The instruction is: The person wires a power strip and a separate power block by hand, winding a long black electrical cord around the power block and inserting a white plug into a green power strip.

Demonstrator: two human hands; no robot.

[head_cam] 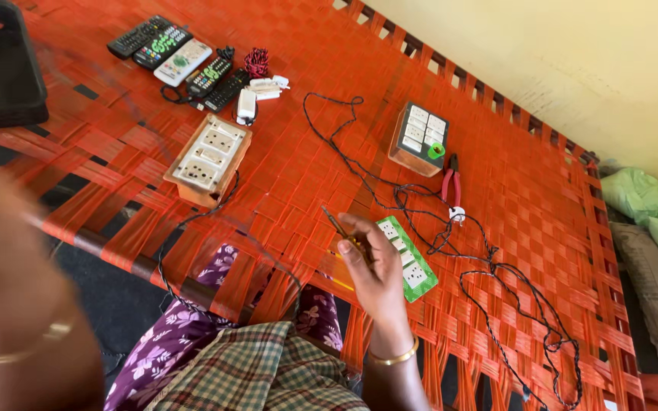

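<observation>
- Right hand [375, 270]: fingers curled, pinching a slim screwdriver [336, 224] whose tip points up and to the left; a gold bangle [394, 356] sits on the wrist.
- Green switch plate [407, 258]: flat green panel with white sockets, lying on the woven cot just right of the right hand, partly under its fingers.
- Left hand [17, 304]: large blur at the near left edge of the view, close to the camera; whether it is clenched or released cannot be told.
- Woven cot [283, 175]: orange strap weave on a frame, carrying all the items.
- Black cable [420, 221]: thin, looped loosely from the centre of the cot across to its right side, passing just beside the green switch plate.
- Red-handled pliers [451, 183]: lying near the cable, just right of the dark switch box.
- Dark switch box [419, 138]: white switches on top, standing beyond the right hand.
- Beige socket board [209, 158]: wooden-framed, left of centre, well apart from the right hand.
- Remote controls [180, 57]: several in a row at the far left of the cot.
</observation>
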